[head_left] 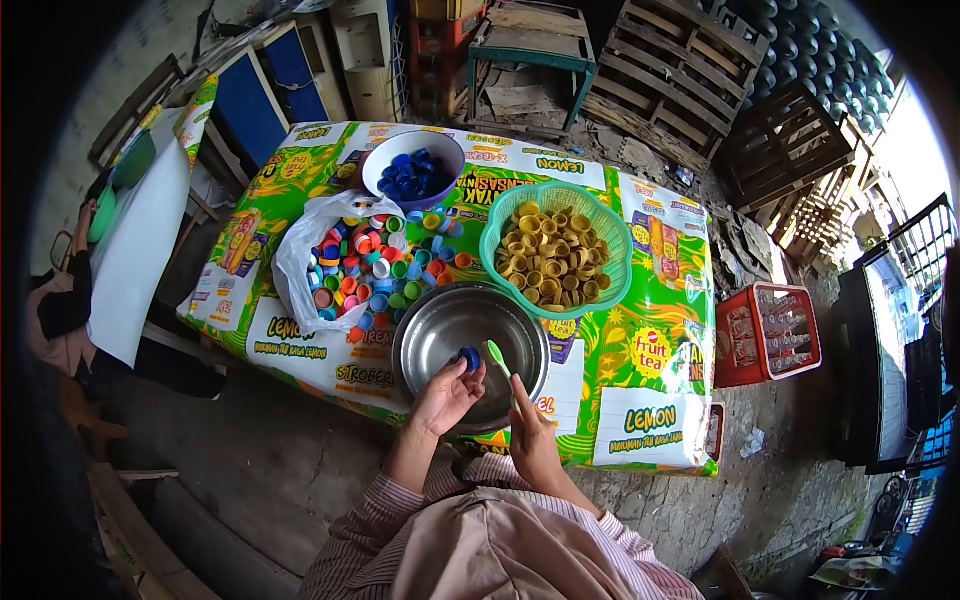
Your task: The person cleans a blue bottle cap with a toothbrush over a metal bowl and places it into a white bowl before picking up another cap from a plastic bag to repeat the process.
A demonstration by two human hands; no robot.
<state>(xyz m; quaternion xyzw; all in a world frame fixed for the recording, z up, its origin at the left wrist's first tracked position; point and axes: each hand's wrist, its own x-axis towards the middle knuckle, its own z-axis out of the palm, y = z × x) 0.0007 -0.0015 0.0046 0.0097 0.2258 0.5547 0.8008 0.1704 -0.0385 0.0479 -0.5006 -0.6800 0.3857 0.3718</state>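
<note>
My left hand (pixel 447 397) holds a blue bottle cap (pixel 469 357) over the near rim of a steel bowl (pixel 440 325). My right hand (pixel 531 436) grips a green toothbrush (pixel 497 355) whose head points up beside the cap. Behind the bowl, a white plastic bag (pixel 300 250) spills a pile of mixed coloured caps (pixel 375 268). A green basket (pixel 605 262) to the right is full of yellow caps (pixel 550 258). A white bowl (pixel 376 160) at the back holds blue caps (pixel 412 175).
Everything rests on a green printed sheet (pixel 650 380) spread over the ground. A red crate (pixel 765 333) stands to the right. Wooden pallets (pixel 690 60) and stacked crates fill the back. A person (pixel 60 310) sits at the far left edge.
</note>
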